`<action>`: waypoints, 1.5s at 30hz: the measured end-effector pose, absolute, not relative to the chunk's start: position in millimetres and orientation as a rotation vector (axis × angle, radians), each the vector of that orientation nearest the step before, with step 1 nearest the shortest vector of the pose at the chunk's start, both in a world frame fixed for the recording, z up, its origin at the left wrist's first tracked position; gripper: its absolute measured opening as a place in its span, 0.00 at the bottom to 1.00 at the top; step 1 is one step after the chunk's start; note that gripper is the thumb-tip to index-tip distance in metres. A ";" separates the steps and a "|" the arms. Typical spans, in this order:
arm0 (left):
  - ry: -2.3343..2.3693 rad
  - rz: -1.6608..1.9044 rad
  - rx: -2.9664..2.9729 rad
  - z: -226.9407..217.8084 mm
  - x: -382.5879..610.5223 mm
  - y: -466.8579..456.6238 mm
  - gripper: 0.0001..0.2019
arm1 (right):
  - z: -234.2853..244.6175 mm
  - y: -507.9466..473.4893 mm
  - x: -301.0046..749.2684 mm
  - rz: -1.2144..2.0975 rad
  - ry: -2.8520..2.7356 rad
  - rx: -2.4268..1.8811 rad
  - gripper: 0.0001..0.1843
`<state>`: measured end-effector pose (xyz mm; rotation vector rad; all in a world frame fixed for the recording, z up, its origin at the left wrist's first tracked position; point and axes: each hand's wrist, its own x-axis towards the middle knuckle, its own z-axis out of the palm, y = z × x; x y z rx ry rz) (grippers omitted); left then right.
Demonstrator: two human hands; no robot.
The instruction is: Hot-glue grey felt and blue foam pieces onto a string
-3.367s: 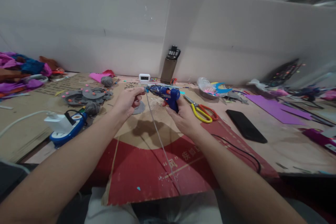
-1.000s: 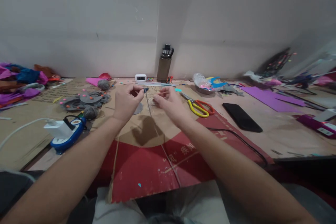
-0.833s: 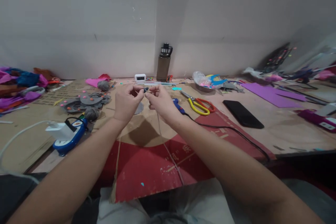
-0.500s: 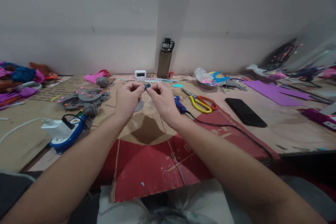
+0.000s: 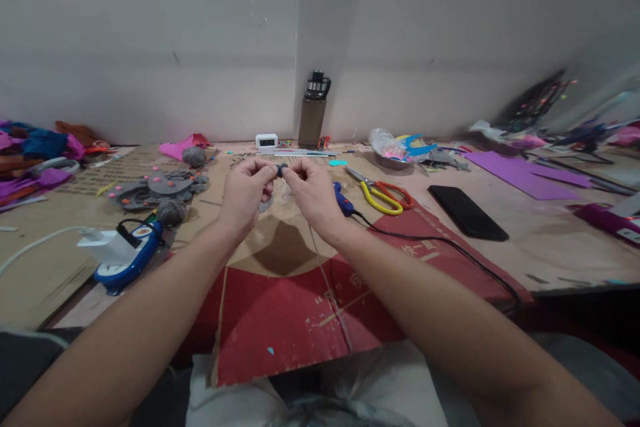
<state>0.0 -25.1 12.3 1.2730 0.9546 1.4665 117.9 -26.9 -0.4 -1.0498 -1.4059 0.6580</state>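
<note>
Between the fingertips of both hands is a small dark blue-grey piece (image 5: 281, 169), too small to name. My left hand (image 5: 249, 192) pinches its left side, and my right hand (image 5: 311, 192) pinches its right side. Both are raised over a cardboard sheet (image 5: 280, 363) with a red printed front. A grey disc (image 5: 266, 204) lies behind my left fingers, mostly hidden. Just right of my right hand lies a blue glue gun (image 5: 343, 200), partly covered by the hand. Scissors (image 5: 380, 195) with yellow and orange handles lie beyond it.
Left are grey felt pieces (image 5: 165, 188) with pink and orange dots, a grey yarn ball (image 5: 171, 212) and a blue power strip (image 5: 123, 273). A bottle (image 5: 313, 121) and small clock (image 5: 267, 141) stand by the wall. A phone (image 5: 467, 213) and purple sheet (image 5: 520, 173) lie right.
Both hands stay together in almost the same place. The left fingers have curled lower, covering more of the grey disc, and the small piece has turned slightly between the fingertips.
</note>
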 end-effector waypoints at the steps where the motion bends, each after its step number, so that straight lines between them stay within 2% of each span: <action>1: 0.953 1.455 1.266 12.4 0.1 -25.3 0.07 | -0.2 -27.3 118.0 0.652 -1.409 -1.054 0.10; 6: 0.918 1.425 1.220 12.4 -0.4 -24.6 0.06 | -0.3 -27.9 119.5 0.613 -1.403 -1.072 0.09; 16: 0.769 1.225 1.191 14.1 -6.7 -19.9 0.08 | -4.6 -24.3 129.1 0.805 -1.346 -1.000 0.08; 28: 0.852 1.349 1.212 6.4 1.6 -18.3 0.08 | -8.1 -26.4 126.7 0.858 -1.343 -0.993 0.09; 45: 0.727 1.263 1.159 6.4 1.5 -19.5 0.09 | -10.0 -23.6 128.7 0.845 -1.253 -0.972 0.08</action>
